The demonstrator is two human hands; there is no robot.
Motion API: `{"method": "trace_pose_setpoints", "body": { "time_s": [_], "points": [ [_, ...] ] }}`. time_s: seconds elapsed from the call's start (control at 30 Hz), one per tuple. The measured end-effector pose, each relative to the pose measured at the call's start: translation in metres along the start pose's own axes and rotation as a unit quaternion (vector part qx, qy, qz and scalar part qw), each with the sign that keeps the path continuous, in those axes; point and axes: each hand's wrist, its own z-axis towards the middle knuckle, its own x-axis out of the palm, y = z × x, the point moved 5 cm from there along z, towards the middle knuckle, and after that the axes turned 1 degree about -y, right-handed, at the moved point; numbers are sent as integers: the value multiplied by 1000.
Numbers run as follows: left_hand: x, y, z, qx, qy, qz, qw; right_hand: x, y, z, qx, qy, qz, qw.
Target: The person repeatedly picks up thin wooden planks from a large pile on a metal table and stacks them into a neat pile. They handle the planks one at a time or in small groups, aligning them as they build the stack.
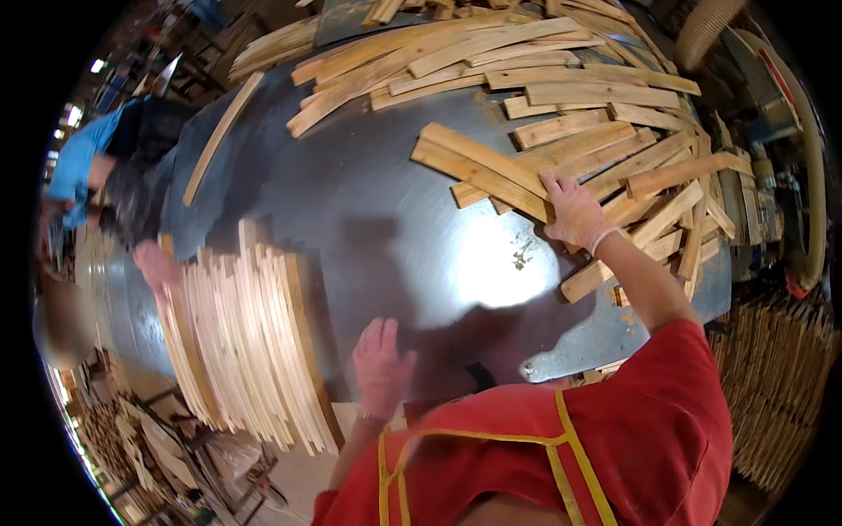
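My right hand (577, 213), in a pale glove, grips the near ends of two wooden slats (478, 167) lying side by side. Thumb and fingers sit on opposite sides of the pair. Their far ends point up and left over the table. My left hand (381, 366), gloved too, hovers with fingers apart near the table's front edge and holds nothing. To its left stands a row of pale slats on edge (246, 337), packed closely together. A co-worker's hand (156, 267) touches the far left end of that row, slightly blurred.
A loose heap of slats (631, 149) covers the right side of the dark metal table (377, 184), and more lie across the back. One single slat (224, 138) rests at the far left. Stacked wood (772, 386) stands on the right; a ribbed hose (709, 31) hangs behind.
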Motion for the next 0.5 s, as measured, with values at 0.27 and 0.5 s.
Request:
{"method": "trace_pose_setpoints", "body": {
  "time_s": [0.27, 0.5],
  "points": [
    [0, -9, 7, -99, 101, -259, 955, 82, 164, -62, 72, 109, 802, 583],
    [-1, 92, -63, -216, 39, -101, 970, 139, 341, -111, -205, 213, 589, 752]
  ]
}}
